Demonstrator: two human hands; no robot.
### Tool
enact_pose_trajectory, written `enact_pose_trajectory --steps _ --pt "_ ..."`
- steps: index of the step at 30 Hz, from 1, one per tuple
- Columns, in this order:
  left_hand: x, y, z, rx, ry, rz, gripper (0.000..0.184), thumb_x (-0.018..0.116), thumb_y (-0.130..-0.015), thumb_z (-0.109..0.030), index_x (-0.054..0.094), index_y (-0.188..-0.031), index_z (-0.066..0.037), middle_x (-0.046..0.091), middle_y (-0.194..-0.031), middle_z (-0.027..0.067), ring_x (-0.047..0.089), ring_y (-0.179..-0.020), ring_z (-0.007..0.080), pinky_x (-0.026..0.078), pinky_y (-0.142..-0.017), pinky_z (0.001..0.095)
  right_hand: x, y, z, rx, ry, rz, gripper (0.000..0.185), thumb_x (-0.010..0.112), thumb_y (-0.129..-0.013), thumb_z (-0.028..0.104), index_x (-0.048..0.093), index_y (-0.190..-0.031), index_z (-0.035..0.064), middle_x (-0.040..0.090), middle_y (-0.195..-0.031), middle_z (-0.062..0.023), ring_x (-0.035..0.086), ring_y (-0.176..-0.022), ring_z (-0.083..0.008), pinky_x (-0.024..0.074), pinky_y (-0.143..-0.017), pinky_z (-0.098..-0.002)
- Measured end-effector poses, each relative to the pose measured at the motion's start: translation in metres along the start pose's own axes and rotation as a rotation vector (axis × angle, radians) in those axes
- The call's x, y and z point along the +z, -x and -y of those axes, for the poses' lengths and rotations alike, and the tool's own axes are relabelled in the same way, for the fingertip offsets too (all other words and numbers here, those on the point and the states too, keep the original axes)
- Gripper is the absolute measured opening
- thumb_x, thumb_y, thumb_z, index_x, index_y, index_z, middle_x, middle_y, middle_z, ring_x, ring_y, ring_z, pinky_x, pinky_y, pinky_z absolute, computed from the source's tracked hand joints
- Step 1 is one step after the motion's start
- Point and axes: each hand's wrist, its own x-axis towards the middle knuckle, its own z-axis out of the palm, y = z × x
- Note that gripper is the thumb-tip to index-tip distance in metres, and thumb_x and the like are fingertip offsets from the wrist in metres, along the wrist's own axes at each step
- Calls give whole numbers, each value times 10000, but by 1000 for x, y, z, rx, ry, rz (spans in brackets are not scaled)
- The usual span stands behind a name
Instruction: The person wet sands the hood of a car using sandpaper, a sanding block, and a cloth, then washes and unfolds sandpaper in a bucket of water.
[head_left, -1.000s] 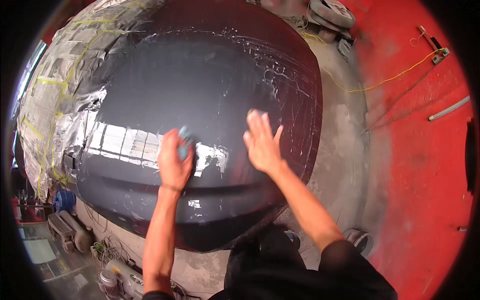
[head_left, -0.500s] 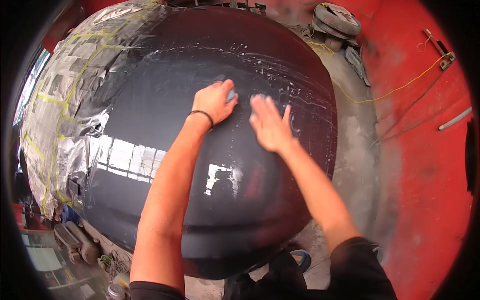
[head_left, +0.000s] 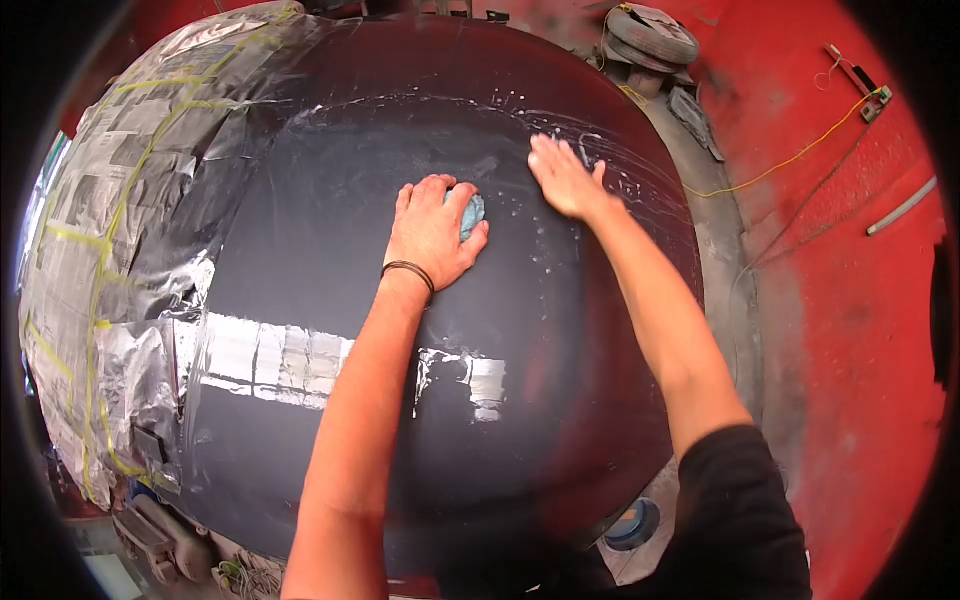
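Note:
A large, dark, glossy car panel [head_left: 290,230] fills the middle of the view, wet and shading to deep red at its right and far edges. My left hand [head_left: 432,235], with a dark band on the wrist, rests on the panel. Its fingers curl over a crumpled light-blue cloth [head_left: 473,216], partly hidden under the palm. Farther right, my right hand [head_left: 566,178] lies on or just over the surface beside white streaks and droplets [head_left: 620,175]. Its fingers are stretched out and a little blurred; I see nothing held in it.
Newspaper masking [head_left: 140,170] with yellow tape covers the left side. Stacked tires [head_left: 648,42] stand at the back right. A yellow cord [head_left: 780,168] runs to the red wall [head_left: 840,330]. Below right, a blue round object [head_left: 632,525] sits on the floor. Metal parts [head_left: 165,535] lie lower left.
My left hand has turned flatter onto the panel, showing more of the blue cloth. My right hand has moved up and right, to the streaks. The view has shifted slightly.

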Motion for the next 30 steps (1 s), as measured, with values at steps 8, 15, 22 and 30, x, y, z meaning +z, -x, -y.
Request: enact_pose_trajectory --steps 8,15,22,30 --pt "3 2 -1 -1 9 -46 472 745 -942 -352 667 -1347 -121 621 -1420 166 558 -1377 367 380 -1204 542 16 110 12 -140 4 -50 629 235 -1181 477 300 -1741 196 229 -1828 -17 152 -1695 -293 41 -1296 -760" --pt "7 3 4 17 2 -46 465 743 -949 -351 668 -1347 -122 620 -1421 157 564 -1361 371 373 -1214 546 0 9 -45 37 -6 -62 649 182 -1176 525 230 -1757 241 167 -1843 31 121 -1700 -256 43 -1311 -743" --pt "6 2 0 10 10 -48 451 734 -953 -347 671 -1335 -116 623 -1416 149 561 -1366 361 364 -1226 533 15 136 -13 -63 11 -37 643 252 -1180 496 250 -1754 207 186 -1839 -16 130 -1699 -293 52 -1304 -748" --pt "5 0 1 29 3 -38 439 730 -952 -342 674 -1323 -116 637 -1406 136 563 -1362 353 385 -1193 520 7 52 -89 238 -70 -111 656 207 -1171 538 238 -1757 247 168 -1844 24 112 -1703 -263 32 -1310 -739"
